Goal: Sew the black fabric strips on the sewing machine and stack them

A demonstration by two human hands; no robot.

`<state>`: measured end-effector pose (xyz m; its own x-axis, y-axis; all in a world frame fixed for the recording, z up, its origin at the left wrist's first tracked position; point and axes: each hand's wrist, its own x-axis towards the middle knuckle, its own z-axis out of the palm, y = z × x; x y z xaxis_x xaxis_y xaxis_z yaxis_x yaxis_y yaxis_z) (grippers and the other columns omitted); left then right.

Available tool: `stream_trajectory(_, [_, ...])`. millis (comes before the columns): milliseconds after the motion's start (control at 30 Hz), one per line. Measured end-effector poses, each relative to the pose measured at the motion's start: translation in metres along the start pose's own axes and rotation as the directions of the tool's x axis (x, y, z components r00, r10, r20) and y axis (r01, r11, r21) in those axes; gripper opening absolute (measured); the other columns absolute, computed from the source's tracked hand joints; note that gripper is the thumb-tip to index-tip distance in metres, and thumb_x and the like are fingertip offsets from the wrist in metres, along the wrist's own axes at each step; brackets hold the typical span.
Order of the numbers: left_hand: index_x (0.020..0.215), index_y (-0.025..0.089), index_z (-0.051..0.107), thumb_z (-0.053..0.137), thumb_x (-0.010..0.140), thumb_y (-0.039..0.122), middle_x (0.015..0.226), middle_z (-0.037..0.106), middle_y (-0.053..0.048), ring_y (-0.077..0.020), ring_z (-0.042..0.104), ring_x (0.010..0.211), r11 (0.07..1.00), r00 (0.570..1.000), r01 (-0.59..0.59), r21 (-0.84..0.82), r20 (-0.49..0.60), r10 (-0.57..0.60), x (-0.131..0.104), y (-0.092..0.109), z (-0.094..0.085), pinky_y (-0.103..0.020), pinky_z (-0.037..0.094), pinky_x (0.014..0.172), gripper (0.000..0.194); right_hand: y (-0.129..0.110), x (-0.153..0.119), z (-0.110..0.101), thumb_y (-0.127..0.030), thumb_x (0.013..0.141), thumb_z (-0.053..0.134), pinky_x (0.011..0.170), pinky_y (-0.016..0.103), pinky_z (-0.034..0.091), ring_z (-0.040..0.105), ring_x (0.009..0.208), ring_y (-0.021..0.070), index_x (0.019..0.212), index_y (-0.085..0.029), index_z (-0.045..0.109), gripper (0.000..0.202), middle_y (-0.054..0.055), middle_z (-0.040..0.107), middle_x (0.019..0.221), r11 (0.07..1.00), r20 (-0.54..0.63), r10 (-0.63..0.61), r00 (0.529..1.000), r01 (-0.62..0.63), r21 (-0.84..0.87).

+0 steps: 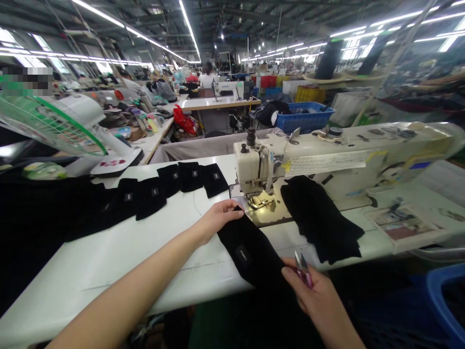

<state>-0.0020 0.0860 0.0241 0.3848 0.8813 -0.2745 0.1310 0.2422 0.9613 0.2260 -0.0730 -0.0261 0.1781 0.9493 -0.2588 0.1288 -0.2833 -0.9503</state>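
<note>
Long rows of ceiling lights run back over a crowded sewing hall, and a pale worktable fills the near view. Across its right side stands a cream sewing machine, a handwritten paper strip on its arm and its needle area lit. Just in front of the lit plate lies the near end of a black strip with a small dark label; it slants over the table's front edge toward the person.

The left hand pinches the strip's upper corner between thumb and fingers. The right hand has its thumb and forefinger closed together at the strip's right edge, with pink-handled scissors held in the same hand, blades pointing up.

A black fabric pile sits close to the right of the needle area, between the machine and the right hand. Left of the machine, labelled black pieces trail along the table toward a dark heap. A green-rimmed fan crowds the far left corner; a parts tray lies at the right, and a blue basket stands below it.
</note>
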Motion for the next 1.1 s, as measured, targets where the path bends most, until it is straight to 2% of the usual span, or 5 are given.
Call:
stream_trajectory(233, [0.074, 0.017, 0.063, 0.087, 0.065, 0.036, 0.065, 0.067, 0.002, -0.0127, 0.062, 0.058, 0.964, 0.913, 0.191, 0.184, 0.328, -0.243, -0.008, 0.001, -0.029, -0.024, 0.049, 0.061, 0.032, -0.028, 0.011, -0.037, -0.053, 0.079, 0.073, 0.059, 0.029, 0.052, 0.066, 0.070, 0.0220, 0.090, -0.023, 0.080, 0.032, 0.004, 0.073, 0.079, 0.956, -0.371, -0.267, 0.889, 0.196, -0.219])
stream_trajectory(467, [0.124, 0.027, 0.068, 0.092, 0.060, 0.037, 0.125, 0.069, -0.007, -0.0285, 0.061, 0.116, 0.858, 0.893, -0.275, 0.433, 0.446, 0.061, -0.030, 0.032, 0.004, -0.034, 0.048, 0.095, 0.069, -0.071, 0.014, -0.038, -0.040, 0.091, 0.068, 0.069, 0.027, 0.054, 0.069, 0.074, 0.0180, 0.088, -0.028, 0.079, 0.017, 0.001, 0.074, 0.082, 0.800, 0.340, -0.491, 0.802, 0.570, -0.187])
stream_trajectory(600, [0.090, 0.019, 0.072, 0.078, 0.079, 0.034, 0.081, 0.069, -0.001, -0.0170, 0.063, 0.075, 0.922, 0.783, -0.236, 0.306, 0.622, -0.006, -0.041, 0.029, 0.051, -0.027, 0.049, 0.072, 0.019, -0.072, 0.019, -0.022, -0.042, 0.099, 0.055, 0.084, 0.030, 0.053, 0.068, 0.091, 0.0188, 0.105, -0.028, 0.076, 0.026, 0.003, 0.074, 0.100, 0.796, 0.080, -0.574, 0.815, 0.578, -0.177])
stream_trajectory(833, [0.090, 0.017, 0.065, 0.079, 0.070, 0.024, 0.089, 0.072, -0.002, -0.0167, 0.065, 0.080, 0.952, 0.989, -0.058, -0.301, 0.116, 0.096, -0.035, 0.016, 0.051, -0.028, 0.051, 0.078, 0.026, -0.042, 0.010, -0.007, -0.068, 0.080, 0.066, 0.062, 0.028, 0.047, 0.054, 0.064, 0.0165, 0.104, -0.017, 0.075, 0.057, 0.001, 0.060, 0.072, 0.986, 0.123, -0.130, 0.984, 0.115, 0.122])
stream_trajectory(1100, [0.087, 0.015, 0.068, 0.075, 0.060, 0.011, 0.082, 0.072, -0.002, -0.0138, 0.066, 0.071, 0.850, 0.997, 0.069, -0.522, 0.012, -0.074, -0.025, 0.006, 0.029, -0.023, 0.053, 0.069, 0.028, -0.011, 0.000, 0.019, -0.048, 0.076, 0.073, 0.052, 0.023, 0.037, 0.043, 0.053, 0.0123, 0.084, -0.018, 0.069, 0.032, -0.007, 0.043, 0.055, 0.999, 0.133, 0.016, 0.991, -0.009, -0.048])
